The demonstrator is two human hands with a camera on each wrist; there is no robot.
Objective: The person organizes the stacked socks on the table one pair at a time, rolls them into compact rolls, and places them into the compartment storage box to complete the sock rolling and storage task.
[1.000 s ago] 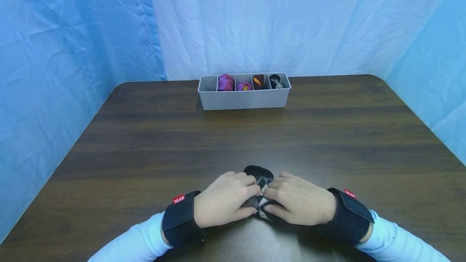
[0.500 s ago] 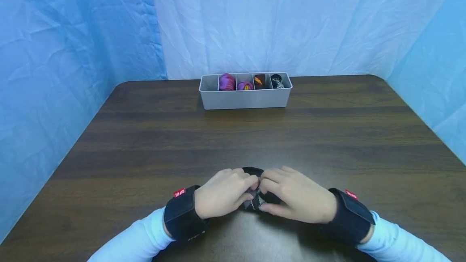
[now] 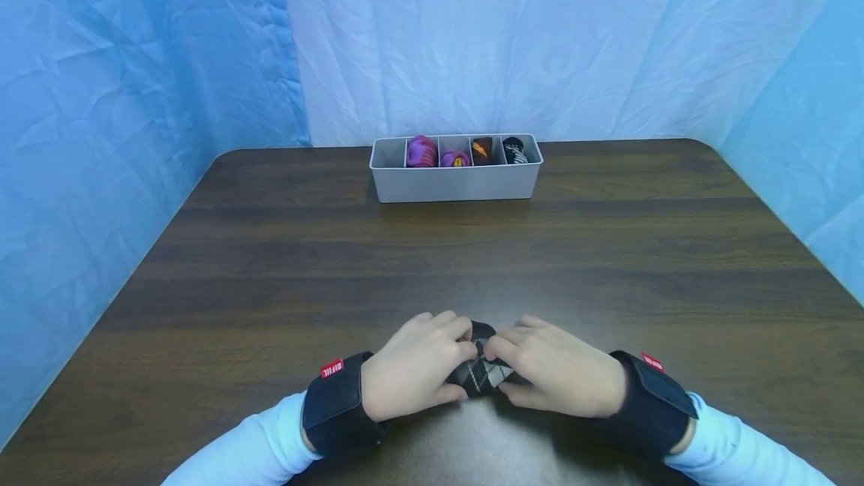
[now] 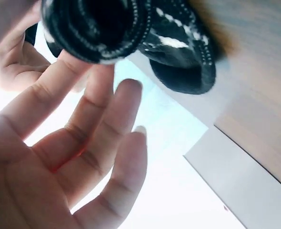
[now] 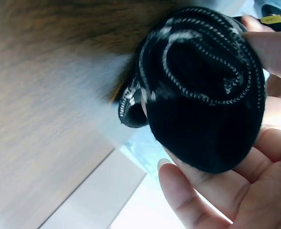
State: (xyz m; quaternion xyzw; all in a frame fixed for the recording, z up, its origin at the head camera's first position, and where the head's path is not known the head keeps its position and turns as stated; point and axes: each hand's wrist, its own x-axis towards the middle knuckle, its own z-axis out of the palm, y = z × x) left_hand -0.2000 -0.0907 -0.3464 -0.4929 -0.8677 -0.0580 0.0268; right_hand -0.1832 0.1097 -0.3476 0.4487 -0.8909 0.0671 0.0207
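Observation:
A black, grey and white argyle sock (image 3: 481, 375) is partly rolled up on the table in front of me. My left hand (image 3: 417, 367) holds its left side, fingers bent over the far side and thumb at the near side. From the right, my right hand (image 3: 562, 370) grips the other end the same way. In the left wrist view, the sock's rolled end (image 4: 100, 28) shows spiral layers, and a loose flap hangs beyond it. Layers also show in the right wrist view, where the sock (image 5: 202, 129) lies between thumb and fingers. The hands cover part of the roll.
At the far edge of the dark wooden table (image 3: 337, 261) stands a grey divided box (image 3: 455, 184). Its compartments hold several rolled items: a purple striped roll (image 3: 421, 151), a purple and yellow one, a brown and orange one, and a black and white one. Blue sheeting hangs around the table.
The sock's black end, which stuck out past the fingers, has been drawn in, and the bundle looks shorter. Both hands have shifted only slightly and keep their hold.

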